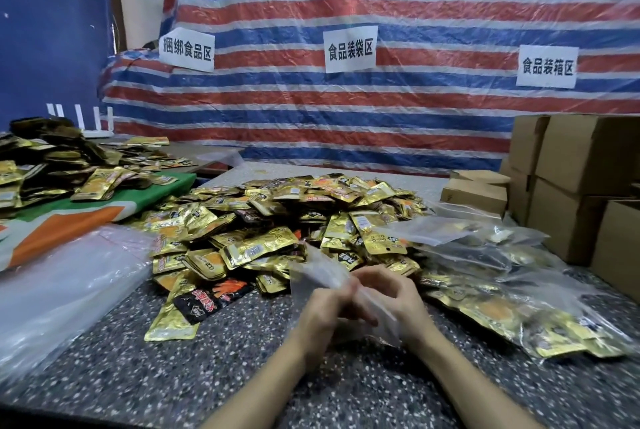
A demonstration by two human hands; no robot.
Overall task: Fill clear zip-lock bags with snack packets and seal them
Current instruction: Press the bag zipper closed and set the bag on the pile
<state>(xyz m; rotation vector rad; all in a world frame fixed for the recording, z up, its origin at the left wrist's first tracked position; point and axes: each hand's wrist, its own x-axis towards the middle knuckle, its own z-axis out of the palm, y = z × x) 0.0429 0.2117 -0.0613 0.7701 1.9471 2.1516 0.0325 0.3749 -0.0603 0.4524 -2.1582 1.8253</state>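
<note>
Bag (317,272) between left hand (322,312), right hand (393,295)

**Both hands on a clear bag before the packet heap**

The left hand (325,307) and right hand (398,293) meet just in front of the heap of gold snack packets (277,220). Both hold a clear zip-lock bag (311,272) above the speckled tabletop (138,376); the fingers are blurred. Right of the heap lie filled bags (502,290), with cardboard boxes (571,193) stacked beyond them. Left of the heap lies a clear plastic sheet (52,290), and farther left a second pile of packets (52,165). Behind the heap hangs a striped tarp (381,116).
</note>
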